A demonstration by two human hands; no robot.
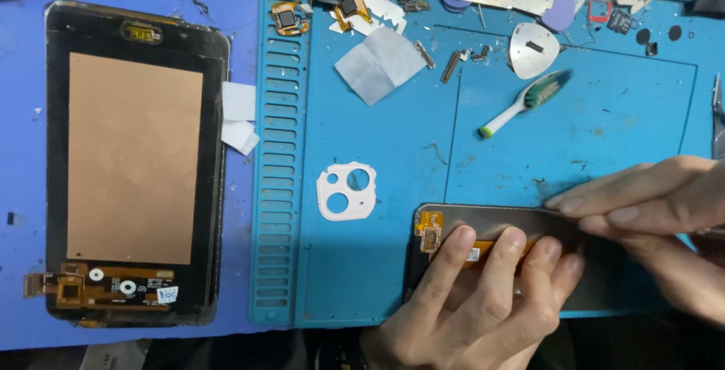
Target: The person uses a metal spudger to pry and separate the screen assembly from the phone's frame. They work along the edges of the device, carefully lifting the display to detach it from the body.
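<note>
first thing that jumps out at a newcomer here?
Probably the big dark screen panel lying back-up at far left on the purple surface, with a copper-coloured sheet over most of it. Next, the two hands at bottom right: the left hand presses its fingers on a smaller panel on the blue mat, and the right hand pinches its upper edge.

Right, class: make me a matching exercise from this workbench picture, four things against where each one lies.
Things:
1. toothbrush
2. white camera frame
3. large screen panel
4. small screen

Places:
A. far left, on the purple surface
B. under both hands
C. upper middle of the blue mat
D. on the blue mat, left of the hands

Pairs: 1-C, 2-D, 3-A, 4-B
</note>
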